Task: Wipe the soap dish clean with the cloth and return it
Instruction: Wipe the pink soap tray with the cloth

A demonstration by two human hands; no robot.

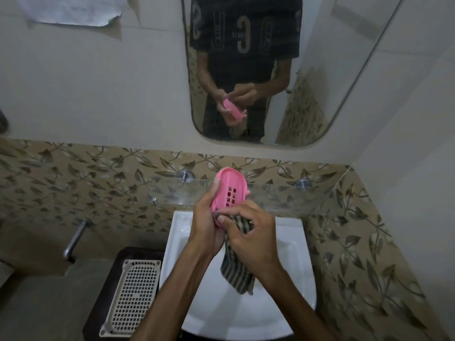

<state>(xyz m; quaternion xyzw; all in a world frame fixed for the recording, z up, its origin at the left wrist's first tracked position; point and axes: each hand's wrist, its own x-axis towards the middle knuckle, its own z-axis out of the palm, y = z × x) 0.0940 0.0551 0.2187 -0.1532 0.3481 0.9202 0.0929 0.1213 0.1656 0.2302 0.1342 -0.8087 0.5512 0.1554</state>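
Observation:
A pink oval soap dish (227, 187) with several drain slots is held tilted above the white sink (298, 262). My left hand (205, 225) grips its lower left edge from beneath. My right hand (251, 232) holds a dark striped cloth (237, 269) and presses a bunched part of it against the dish's near end. The rest of the cloth hangs down over the basin. The near end of the dish is hidden by my fingers.
A glass shelf (278, 195) on metal brackets runs across the wall just behind the dish. A white perforated tray (133, 294) lies left of the sink on a dark stand. A metal tap (73, 239) juts from the left wall. Above hangs a mirror (270, 70).

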